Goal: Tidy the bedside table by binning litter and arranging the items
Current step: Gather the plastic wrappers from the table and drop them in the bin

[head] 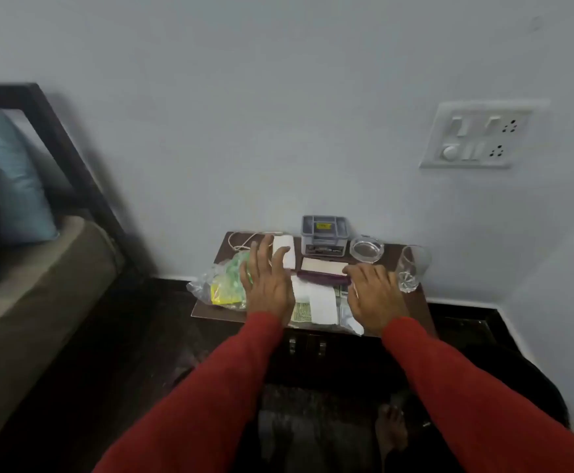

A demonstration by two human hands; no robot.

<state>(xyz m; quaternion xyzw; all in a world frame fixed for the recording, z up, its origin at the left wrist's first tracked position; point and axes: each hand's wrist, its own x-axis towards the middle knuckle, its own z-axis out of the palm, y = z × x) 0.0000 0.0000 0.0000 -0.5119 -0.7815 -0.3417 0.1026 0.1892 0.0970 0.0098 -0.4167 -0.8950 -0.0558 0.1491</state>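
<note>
While both hands hover spread and empty over the table, the left hand is above a plastic bag and papers; the right hand is beside a glass.

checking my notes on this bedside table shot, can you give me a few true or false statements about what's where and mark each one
1. The drinking glass stands at the right end of the bedside table. True.
2. The left hand holds the glass. False: it is spread open over the clear plastic bag and papers, far from the glass.
3. A grey plastic box sits at the back of the table against the wall. True.
4. The glass ashtray lies left of the grey box. False: it is to its right, between the box and the glass.
5. The right hand rests open near a dark maroon case. True.
</note>
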